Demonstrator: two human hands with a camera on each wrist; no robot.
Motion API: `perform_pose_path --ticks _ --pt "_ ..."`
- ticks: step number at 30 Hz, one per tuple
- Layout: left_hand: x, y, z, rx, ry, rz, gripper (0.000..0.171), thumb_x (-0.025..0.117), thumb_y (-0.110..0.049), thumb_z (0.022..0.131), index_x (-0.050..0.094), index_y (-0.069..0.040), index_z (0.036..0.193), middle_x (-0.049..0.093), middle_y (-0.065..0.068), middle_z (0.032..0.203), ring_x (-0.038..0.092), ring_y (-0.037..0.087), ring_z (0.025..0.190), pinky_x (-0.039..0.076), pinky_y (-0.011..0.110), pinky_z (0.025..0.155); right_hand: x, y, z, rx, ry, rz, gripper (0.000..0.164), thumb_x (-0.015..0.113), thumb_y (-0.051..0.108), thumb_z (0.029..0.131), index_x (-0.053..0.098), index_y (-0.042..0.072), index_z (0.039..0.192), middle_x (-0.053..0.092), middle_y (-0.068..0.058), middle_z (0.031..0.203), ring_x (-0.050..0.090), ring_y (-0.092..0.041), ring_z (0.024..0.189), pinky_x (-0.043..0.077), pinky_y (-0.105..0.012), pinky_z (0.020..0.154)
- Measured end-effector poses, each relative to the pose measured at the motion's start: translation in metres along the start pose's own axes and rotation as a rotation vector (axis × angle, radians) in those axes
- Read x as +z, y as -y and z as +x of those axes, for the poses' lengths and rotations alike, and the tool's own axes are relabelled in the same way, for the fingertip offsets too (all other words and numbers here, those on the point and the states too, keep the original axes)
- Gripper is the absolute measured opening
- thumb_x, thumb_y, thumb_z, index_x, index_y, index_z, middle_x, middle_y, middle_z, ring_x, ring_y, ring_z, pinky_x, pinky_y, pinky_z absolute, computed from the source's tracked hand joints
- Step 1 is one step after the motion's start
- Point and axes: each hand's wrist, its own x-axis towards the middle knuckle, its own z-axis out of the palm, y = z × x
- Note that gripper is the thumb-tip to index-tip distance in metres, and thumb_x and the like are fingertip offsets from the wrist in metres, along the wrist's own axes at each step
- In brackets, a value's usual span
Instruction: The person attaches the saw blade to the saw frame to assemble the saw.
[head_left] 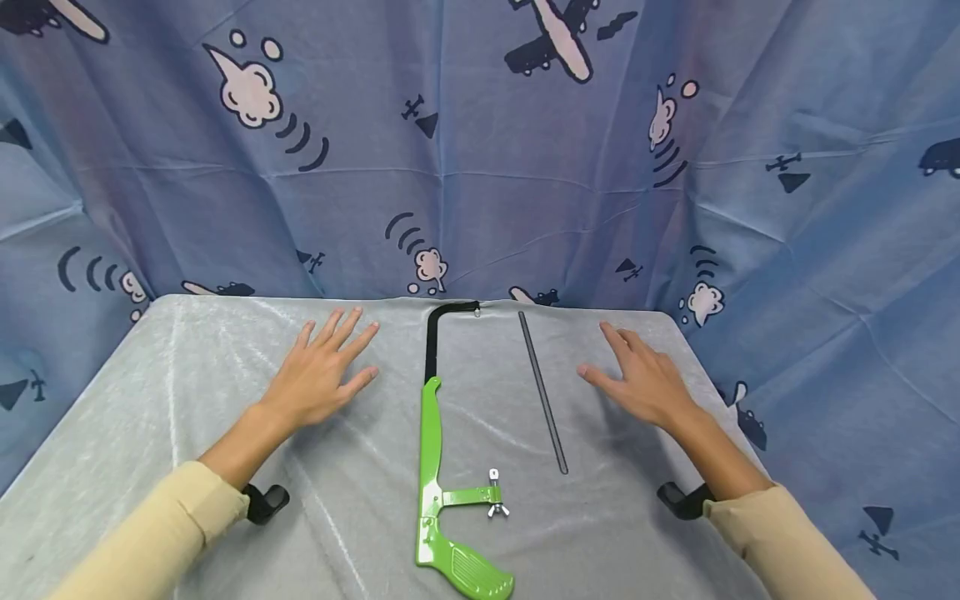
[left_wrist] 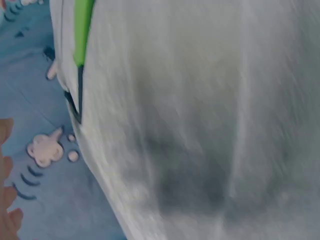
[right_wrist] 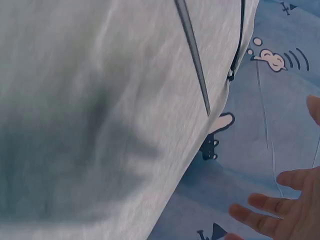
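A hacksaw frame (head_left: pixel 431 450) with a bright green handle and a black bent front bar lies on the cloth, its grip toward me. Metal fittings with a wing nut (head_left: pixel 497 510) sit on its short green arm. To its right, apart from it, rests a thin grey saw blade (head_left: pixel 543 392), slanted. My left hand (head_left: pixel 318 375) is left of the frame, fingers spread, holding nothing. My right hand (head_left: pixel 643 377) hovers right of the blade with fingers extended and nothing in it. In the right wrist view the blade (right_wrist: pixel 195 60) shows clear of the fingers (right_wrist: pixel 270 205).
A grey cloth (head_left: pixel 247 517) covers the table. Behind and beside it hangs a blue curtain (head_left: pixel 360 158) printed with planes and clouds. Each wrist wears a black camera mount (head_left: pixel 266 504). The black bar's end lies close to the table's far edge.
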Motion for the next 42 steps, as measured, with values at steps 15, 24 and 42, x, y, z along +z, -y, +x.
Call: perform_pose_path --ticks 15,24,42 --pt "0.003 -0.043 -0.001 0.171 0.112 -0.222 0.063 0.055 -0.042 0.1 0.035 -0.017 0.155 0.023 0.015 0.162 0.026 0.039 0.146 0.026 0.059 0.114 0.033 0.011 0.003 0.039 0.093 0.441 0.091 0.073 0.046 0.088 0.03 -0.003 0.152 0.053 -0.028 0.135 0.062 -0.038 0.108 0.054 -0.051 0.086" --pt "0.01 -0.065 -0.007 0.183 0.205 -0.36 0.064 0.059 -0.04 0.098 0.038 -0.016 0.154 0.029 0.013 0.159 0.034 0.037 0.142 0.033 0.056 0.111 0.043 0.017 0.002 0.096 0.23 0.652 0.078 0.072 0.032 0.091 0.036 -0.007 0.148 0.057 -0.026 0.129 0.064 -0.028 0.097 0.054 -0.04 0.078" --pt "0.029 -0.097 -0.013 0.276 0.368 -0.521 0.062 0.069 -0.036 0.092 0.052 -0.005 0.143 0.052 0.011 0.145 0.043 0.029 0.139 0.036 0.049 0.112 0.072 0.021 0.004 0.109 0.249 0.694 0.064 0.075 0.024 0.089 0.05 -0.012 0.136 0.068 -0.011 0.095 0.061 -0.019 0.071 0.043 -0.028 0.057"
